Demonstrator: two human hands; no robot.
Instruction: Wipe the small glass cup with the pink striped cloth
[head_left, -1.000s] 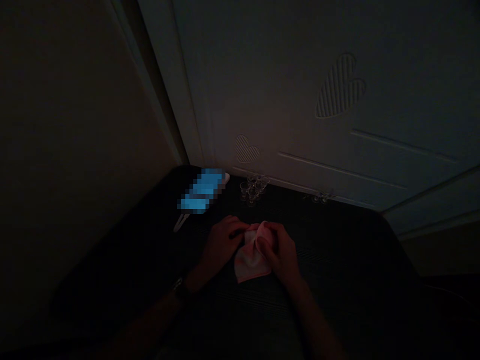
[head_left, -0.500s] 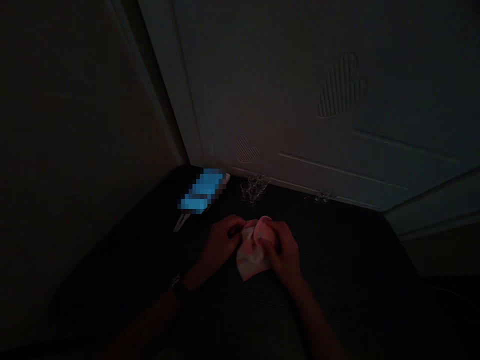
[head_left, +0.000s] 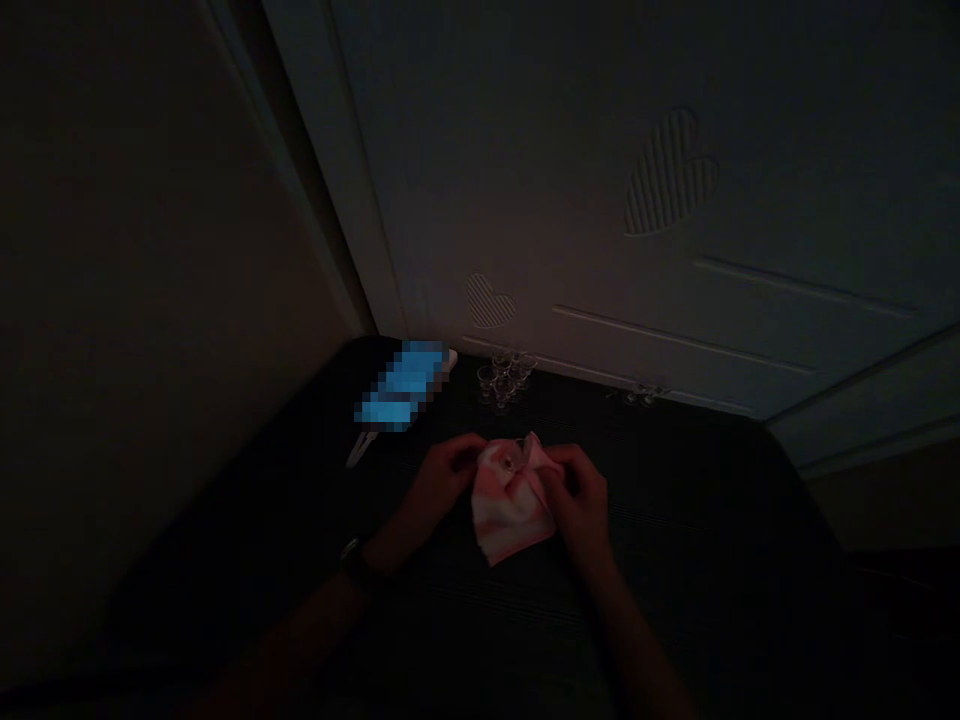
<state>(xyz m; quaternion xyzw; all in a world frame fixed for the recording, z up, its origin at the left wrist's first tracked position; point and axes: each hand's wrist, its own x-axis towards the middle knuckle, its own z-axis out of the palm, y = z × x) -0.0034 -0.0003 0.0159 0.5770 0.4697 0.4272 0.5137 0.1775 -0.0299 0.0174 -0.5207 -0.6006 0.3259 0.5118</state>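
A pink and white cloth (head_left: 514, 515) hangs between my two hands above the dark table. My left hand (head_left: 450, 470) is closed at the cloth's upper left edge, its fingertips partly hidden. On the other side, my right hand (head_left: 585, 495) pinches the cloth between thumb and fingers. In the upper folds of the cloth rests a small clear glass piece (head_left: 510, 462), largely covered; its full shape is too dim to make out. Beyond my hands, several small stemmed glasses (head_left: 504, 382) stand in a cluster near the wall.
A phone-like device with a lit, blurred blue screen (head_left: 405, 385) lies at the back left, a pale strap or cable (head_left: 361, 448) beside it. More small glassy items (head_left: 641, 396) lie by the panel with embossed hearts (head_left: 671, 175). The dark tabletop (head_left: 697, 500) has rounded corners.
My right hand has drawn its side of the cloth back to the right, so the cloth is spread wider and the small glass piece in it shows. My left hand has shifted slightly.
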